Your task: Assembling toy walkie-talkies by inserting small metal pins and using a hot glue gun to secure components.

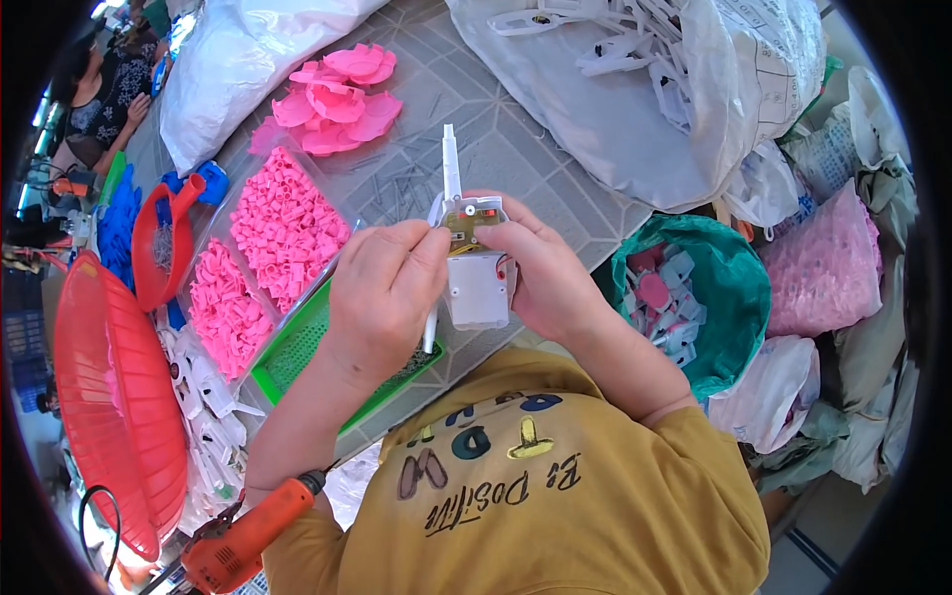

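Over the table's near edge, my right hand (550, 268) grips a white plastic housing (480, 290) from the right side, its thumb on a small circuit board (471, 224) set in the open shell. Red wire shows beside the housing's lower half, and a narrow white arm (451, 164) sticks up from its top. My left hand (387, 293) is closed in a pinch at the board's left edge; whatever lies between its fingertips is hidden. Just below that hand a thin white rod (430, 327) juts down.
Left are a tray of small pink parts (288, 228), a green basket (297, 352), a red basket (119, 397) and an orange power drill (248, 535). Pink shells (337, 99) lie farther back. Right stand a green bag of parts (734, 268) and a large white sack (595, 119). Another person (104, 94) sits far left.
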Demonstrator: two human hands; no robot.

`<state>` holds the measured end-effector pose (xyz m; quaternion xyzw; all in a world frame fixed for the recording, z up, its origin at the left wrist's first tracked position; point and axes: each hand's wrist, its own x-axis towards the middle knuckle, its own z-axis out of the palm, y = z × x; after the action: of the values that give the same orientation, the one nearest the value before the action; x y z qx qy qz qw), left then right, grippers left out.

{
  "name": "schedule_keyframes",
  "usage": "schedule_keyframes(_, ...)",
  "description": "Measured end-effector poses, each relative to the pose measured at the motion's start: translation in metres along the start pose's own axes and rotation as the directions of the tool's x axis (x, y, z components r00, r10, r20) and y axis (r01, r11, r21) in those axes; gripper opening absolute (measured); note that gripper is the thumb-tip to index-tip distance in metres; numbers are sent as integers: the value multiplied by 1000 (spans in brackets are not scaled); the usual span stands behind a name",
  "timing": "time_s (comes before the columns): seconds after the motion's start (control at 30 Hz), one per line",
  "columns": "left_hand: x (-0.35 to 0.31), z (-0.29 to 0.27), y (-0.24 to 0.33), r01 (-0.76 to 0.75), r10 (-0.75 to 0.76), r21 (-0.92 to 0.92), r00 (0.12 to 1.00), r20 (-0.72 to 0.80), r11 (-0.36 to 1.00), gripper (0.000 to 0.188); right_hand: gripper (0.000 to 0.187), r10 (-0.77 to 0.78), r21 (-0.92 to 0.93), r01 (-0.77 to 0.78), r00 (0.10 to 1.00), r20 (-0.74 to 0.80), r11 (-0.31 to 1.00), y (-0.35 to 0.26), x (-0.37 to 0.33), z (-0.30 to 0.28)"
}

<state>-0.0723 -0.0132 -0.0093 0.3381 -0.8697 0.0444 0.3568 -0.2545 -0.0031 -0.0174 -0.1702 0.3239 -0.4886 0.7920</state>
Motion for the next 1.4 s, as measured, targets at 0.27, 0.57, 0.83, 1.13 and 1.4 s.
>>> schedule_keyframes(0.27, 7, 2, 3, 242, -250, -239, 968, -4, 940, 25, 38, -58, -279, 72, 997, 57, 958, 6, 4, -11)
schedule_keyframes(0.57, 11, 7, 9, 310, -323, -260, 946, -10, 915, 21, 35, -223, -619, 254, 966, 129, 744, 15, 0, -6)
schedule_keyframes(0.83, 8, 10, 2, 375, -406, -352, 914, -18, 858, 20, 33, -120, -417, 150, 988, 98, 896, 6, 0, -5)
schedule_keyframes(1.13, 2, 2, 2, 386, -381, -335, 921, 85, 859, 22, 31, -50, -188, 51, 999, 10, 981, 3, 1, -5)
schedule_keyframes(1.4, -4, 3, 1, 267, -253, -240, 963, 89, 933, 24, 28, -28, -177, 34, 999, 32, 984, 5, -1, -6)
